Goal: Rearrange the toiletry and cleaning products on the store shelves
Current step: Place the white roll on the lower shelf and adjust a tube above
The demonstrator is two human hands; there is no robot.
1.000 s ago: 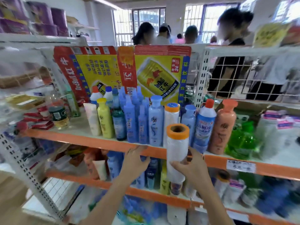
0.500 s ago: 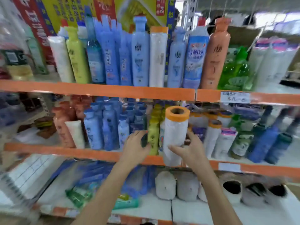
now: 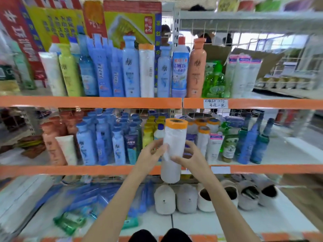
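Head view: a white roll (image 3: pixel 172 151) with an orange top is held upright before the middle shelf (image 3: pixel 87 169), its lower end overlapping the orange edge. It is grasped on its right side by the right hand (image 3: pixel 189 158); the left hand (image 3: pixel 150 155) pinches its plastic wrap. Similar rolls (image 3: pixel 203 137) stand just behind, blue bottles (image 3: pixel 97 140) to the left.

a shop: orange-edged metal shelves (image 3: pixel 90 102) full of plastic toiletry bottles (image 3: pixel 131 67), with a handwritten white price label (image 3: pixel 215 103).
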